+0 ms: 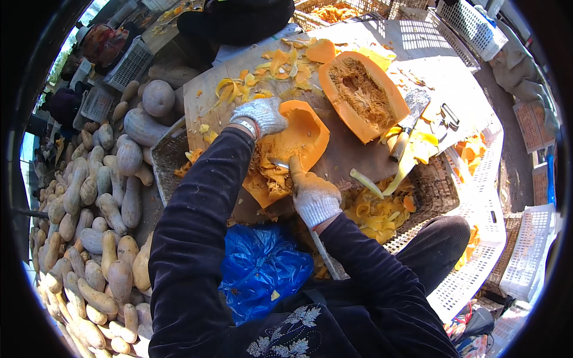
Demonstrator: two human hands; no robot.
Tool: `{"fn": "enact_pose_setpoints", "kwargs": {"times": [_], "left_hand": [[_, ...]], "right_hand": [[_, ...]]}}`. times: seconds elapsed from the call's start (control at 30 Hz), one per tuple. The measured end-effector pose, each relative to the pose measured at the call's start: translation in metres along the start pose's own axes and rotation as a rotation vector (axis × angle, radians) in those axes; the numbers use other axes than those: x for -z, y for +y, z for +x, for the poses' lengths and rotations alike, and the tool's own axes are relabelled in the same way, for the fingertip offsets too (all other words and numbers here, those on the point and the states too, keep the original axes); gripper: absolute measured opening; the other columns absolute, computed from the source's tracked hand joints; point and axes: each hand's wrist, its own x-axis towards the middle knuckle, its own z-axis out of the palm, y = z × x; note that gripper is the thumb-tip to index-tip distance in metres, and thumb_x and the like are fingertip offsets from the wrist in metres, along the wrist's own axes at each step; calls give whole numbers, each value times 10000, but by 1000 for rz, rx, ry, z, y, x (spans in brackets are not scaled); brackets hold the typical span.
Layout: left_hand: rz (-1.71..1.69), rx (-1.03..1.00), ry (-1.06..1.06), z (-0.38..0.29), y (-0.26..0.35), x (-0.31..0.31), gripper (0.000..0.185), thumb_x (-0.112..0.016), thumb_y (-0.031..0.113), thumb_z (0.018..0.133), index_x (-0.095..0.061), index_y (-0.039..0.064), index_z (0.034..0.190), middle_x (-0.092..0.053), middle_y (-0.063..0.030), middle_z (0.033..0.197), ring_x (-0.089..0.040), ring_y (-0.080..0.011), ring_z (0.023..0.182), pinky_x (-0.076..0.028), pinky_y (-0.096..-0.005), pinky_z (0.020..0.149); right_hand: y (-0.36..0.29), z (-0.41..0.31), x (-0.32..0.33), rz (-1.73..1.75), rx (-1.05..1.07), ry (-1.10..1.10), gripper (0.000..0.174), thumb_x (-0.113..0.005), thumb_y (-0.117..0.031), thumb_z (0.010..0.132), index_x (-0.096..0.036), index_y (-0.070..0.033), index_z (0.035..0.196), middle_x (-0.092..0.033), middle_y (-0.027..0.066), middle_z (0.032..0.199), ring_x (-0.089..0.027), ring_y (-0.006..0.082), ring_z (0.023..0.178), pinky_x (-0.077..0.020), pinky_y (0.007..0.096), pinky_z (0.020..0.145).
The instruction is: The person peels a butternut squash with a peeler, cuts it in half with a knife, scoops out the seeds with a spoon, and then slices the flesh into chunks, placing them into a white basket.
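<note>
My left hand (262, 116), in a pale knit glove, grips the upper left rim of a peeled pumpkin half (309, 123). This half lies hollow side up on a wooden board (349, 163). My right hand (315, 192), in a glove stained orange, is closed around a metal scraping tool (280, 164) whose curved edge shows among the pulp. Most of that tool is hidden by the hand and pulp. Loosened stringy flesh (275, 179) gathers in the lower part of the hollow. Another peeled half (365, 96), still full of fibres and seeds, rests beyond it.
A cleaver (414, 109) and a peeler (449, 117) lie at the board's right. Peelings fill a crate (432, 192) below its edge. A blue plastic bag (264, 268) covers my lap area. Whole pumpkins (107, 201) are heaped at left. A person in dark clothing (250, 20) sits opposite.
</note>
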Motion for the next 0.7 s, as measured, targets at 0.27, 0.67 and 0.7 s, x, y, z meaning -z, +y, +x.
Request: {"fn": "enact_pose_setpoints", "kwargs": {"times": [0.27, 0.67, 0.7], "left_hand": [[-322, 38, 28, 12, -36, -20, 620, -783, 337, 721, -690, 41, 1257, -715, -228, 1195, -667, -371, 1126, -519, -404, 959], [-946, 199, 956, -90, -101, -27, 536, -795, 184, 797, -653, 30, 1291, -738, -183, 1132, -722, -308, 1010, -558, -386, 895], [-997, 193, 1088, -98, -95, -33, 556, -808, 215, 810, -646, 43, 1313, -737, -202, 1158, -728, -346, 1037, -559, -405, 921]], "right_hand": [[11, 4, 1, -76, 95, 81, 615, -626, -217, 918, -452, -196, 1507, -713, 117, 890, -722, 328, 720, -573, 469, 603], [-35, 63, 23, 46, 278, 366, 595, -616, -313, 971, -453, -182, 1528, -704, 156, 949, -715, 334, 751, -574, 473, 629], [-42, 64, 27, 77, 263, 378, 587, -606, -336, 982, -453, -181, 1528, -703, 161, 954, -713, 339, 749, -573, 477, 635]]}}
